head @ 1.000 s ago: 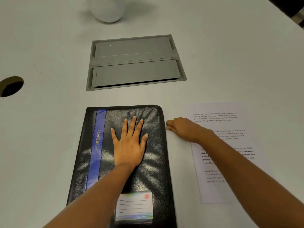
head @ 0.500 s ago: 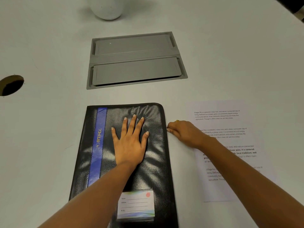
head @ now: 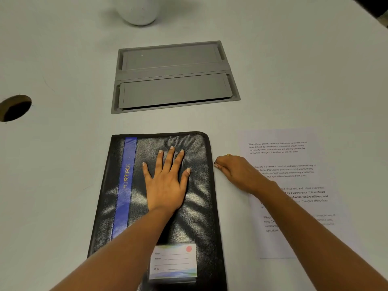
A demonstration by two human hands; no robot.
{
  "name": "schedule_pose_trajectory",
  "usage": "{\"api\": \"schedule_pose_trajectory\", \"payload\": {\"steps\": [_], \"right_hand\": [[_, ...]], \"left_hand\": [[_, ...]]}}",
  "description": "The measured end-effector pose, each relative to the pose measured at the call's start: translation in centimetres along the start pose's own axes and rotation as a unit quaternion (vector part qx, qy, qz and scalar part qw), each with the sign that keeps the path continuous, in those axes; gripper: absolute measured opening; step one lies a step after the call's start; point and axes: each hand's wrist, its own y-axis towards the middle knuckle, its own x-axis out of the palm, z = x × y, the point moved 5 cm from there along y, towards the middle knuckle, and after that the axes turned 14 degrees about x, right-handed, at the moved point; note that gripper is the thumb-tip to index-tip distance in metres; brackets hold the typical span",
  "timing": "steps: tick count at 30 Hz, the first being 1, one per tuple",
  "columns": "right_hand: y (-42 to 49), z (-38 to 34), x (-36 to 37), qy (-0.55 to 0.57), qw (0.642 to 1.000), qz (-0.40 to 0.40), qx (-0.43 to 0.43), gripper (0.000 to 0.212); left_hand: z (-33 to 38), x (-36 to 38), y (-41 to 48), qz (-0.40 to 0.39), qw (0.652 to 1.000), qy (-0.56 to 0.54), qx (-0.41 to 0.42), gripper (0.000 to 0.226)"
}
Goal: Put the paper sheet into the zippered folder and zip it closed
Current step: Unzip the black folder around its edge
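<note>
A black zippered folder (head: 195, 206) with a blue stripe and a name card lies closed on the white table in front of me. My left hand (head: 165, 183) presses flat on its cover, fingers spread. My right hand (head: 235, 171) pinches the small metal zipper pull (head: 214, 163) at the folder's right edge, near the upper corner. The printed paper sheet (head: 294, 156) lies flat on the table to the right of the folder, partly under my right forearm.
A grey cable-access hatch (head: 174, 76) is set into the table beyond the folder. A round cable hole (head: 14, 107) is at the left. A white speckled rounded object (head: 138, 11) stands at the far edge.
My right hand has stayed on the zipper pull at the folder's right edge, shifting slightly. The left hand remains flat on the cover. The view has tilted a little.
</note>
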Motion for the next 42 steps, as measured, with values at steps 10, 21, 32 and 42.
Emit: {"api": "schedule_pose_trajectory", "payload": {"steps": [10,21,32,42], "right_hand": [[-1.3,0.6,0.0,0.232,0.933,0.231,0.148,0.01],[1.5,0.2,-0.5,0.265,0.909,0.251,0.2,0.01],[-0.6,0.4,-0.2,0.173,0.962,0.195,0.078,0.017],[-1.8,-0.4,0.4,0.177,0.952,0.237,0.082,0.014]], "left_hand": [[0.1,-0.2,0.0,0.002,1.0,-0.004,0.002,0.071],[0.1,-0.2,0.0,-0.001,1.0,0.004,0.001,0.07],[0.1,-0.1,0.0,0.004,1.0,0.008,-0.001,0.068],[0.0,-0.1,0.0,0.007,1.0,0.004,-0.005,0.067]]}}
